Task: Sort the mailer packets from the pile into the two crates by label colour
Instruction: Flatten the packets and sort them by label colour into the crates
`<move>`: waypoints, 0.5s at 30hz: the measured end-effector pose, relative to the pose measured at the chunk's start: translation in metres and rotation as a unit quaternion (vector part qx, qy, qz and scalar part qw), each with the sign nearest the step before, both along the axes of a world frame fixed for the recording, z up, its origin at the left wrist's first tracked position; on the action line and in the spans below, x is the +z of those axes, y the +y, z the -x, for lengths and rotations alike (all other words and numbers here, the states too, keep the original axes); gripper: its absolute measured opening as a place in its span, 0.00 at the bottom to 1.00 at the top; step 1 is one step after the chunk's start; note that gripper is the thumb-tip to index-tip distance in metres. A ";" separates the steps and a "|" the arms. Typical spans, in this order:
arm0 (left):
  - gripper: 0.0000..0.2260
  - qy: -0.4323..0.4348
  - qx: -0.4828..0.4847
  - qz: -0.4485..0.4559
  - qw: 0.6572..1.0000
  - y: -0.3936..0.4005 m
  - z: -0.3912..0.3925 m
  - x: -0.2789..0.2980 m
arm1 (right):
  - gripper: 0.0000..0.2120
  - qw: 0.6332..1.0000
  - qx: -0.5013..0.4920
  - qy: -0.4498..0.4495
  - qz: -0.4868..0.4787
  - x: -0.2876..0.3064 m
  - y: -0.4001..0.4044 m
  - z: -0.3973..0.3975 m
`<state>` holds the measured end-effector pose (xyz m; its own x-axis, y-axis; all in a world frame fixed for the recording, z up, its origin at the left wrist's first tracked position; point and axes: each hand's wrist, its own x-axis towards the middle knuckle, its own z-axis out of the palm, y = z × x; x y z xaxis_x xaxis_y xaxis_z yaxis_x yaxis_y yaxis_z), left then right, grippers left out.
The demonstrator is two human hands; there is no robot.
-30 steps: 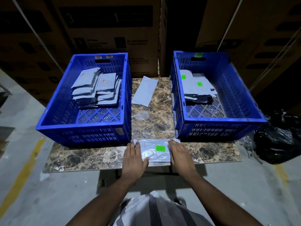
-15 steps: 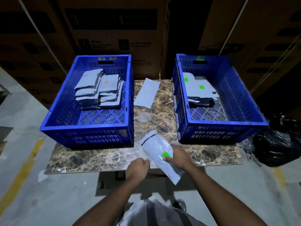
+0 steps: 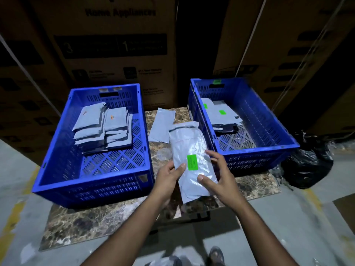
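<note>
Two bare arms and a shoe

No sleeves on the left hand (image 3: 169, 176) or right hand (image 3: 221, 179); one dark shoe (image 3: 216, 256) shows below.

Two blue crates are sitting on the marble surface (image 3: 107, 223): the left crate (image 3: 92, 177) at nine o'clock and the right crate (image 3: 269, 150) at two o'clock. Two hands are showing, the left hand (image 3: 169, 178) and the right hand (image 3: 221, 177), and together they are holding one mailer packet (image 3: 190, 150) bearing one green label (image 3: 192, 162). One more packet, the loose packet (image 3: 162, 124), is lying on the surface at twelve o'clock between the crates. Two side-by-side stacks of packets (image 3: 103, 125) are resting in the left crate; the number in each cannot be counted. One heap of packets (image 3: 221, 117) is lying in the right crate, showing two green labels. One black bag (image 3: 307, 162) is sitting at three o'clock.
</note>
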<state>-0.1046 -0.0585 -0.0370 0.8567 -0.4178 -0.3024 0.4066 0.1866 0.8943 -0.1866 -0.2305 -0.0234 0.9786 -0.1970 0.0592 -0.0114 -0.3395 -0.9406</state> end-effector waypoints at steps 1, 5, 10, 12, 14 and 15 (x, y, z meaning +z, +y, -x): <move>0.14 -0.016 -0.007 -0.002 1.000 -0.001 -0.006 0.008 | 0.31 1.000 0.003 -0.007 0.026 0.006 -0.001 -0.002; 0.12 -0.070 -0.034 -0.018 0.997 -0.015 -0.024 0.028 | 0.29 0.999 -0.017 -0.021 0.043 0.017 -0.012 -0.006; 0.09 -0.107 -0.027 -0.060 0.992 -0.064 -0.052 0.028 | 0.32 0.998 -0.042 -0.025 0.032 0.028 -0.064 -0.025; 0.09 -0.131 -0.004 -0.114 0.985 -0.090 -0.069 0.027 | 0.32 0.998 -0.041 -0.028 0.045 0.033 -0.099 -0.041; 0.10 -0.193 0.003 -0.205 0.959 -0.116 -0.089 0.024 | 0.32 0.997 -0.042 -0.031 0.064 0.034 -0.138 -0.063; 0.12 -0.229 0.000 -0.252 0.940 -0.128 -0.100 0.023 | 0.32 0.995 -0.048 -0.030 0.077 0.033 -0.159 -0.076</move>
<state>-0.0042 -0.1868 -0.0138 0.9452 -0.3206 -0.0609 -0.0435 -0.3089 0.9501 -0.1110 -0.3890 0.0092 0.9497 -0.2727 0.1540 0.0044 -0.4799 -0.8773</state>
